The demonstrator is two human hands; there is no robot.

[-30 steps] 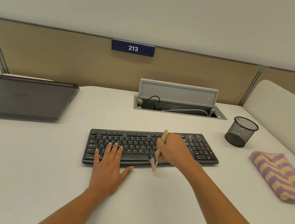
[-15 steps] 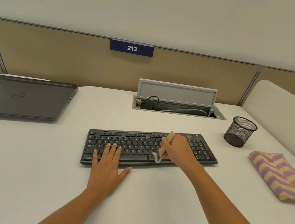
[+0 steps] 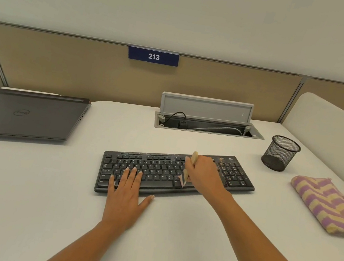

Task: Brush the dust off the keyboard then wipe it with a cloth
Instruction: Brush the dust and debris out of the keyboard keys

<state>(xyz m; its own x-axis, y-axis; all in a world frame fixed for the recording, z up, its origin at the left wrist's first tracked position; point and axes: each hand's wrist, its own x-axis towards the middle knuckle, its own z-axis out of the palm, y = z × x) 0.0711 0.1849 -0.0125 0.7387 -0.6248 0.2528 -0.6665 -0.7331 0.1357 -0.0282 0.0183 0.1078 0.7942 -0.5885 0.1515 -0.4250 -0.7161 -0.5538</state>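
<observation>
A black keyboard (image 3: pixel 160 169) lies across the middle of the white desk. My left hand (image 3: pixel 126 193) rests flat on its front left part, fingers straight on the keys. My right hand (image 3: pixel 204 173) grips a small brush with a pale wooden handle (image 3: pixel 193 158); its light bristles touch the keys just right of the space bar. A folded purple and yellow striped cloth (image 3: pixel 327 204) lies on the desk at the right, apart from both hands.
A closed dark laptop (image 3: pixel 21 113) sits at the back left. A black mesh pen cup (image 3: pixel 280 153) stands behind the keyboard's right end. An open cable hatch (image 3: pixel 204 122) with wires is at the back centre, before the partition.
My right hand has carried the brush from the keyboard's front edge back onto the keys, a little to the right. My left hand has stayed put.
</observation>
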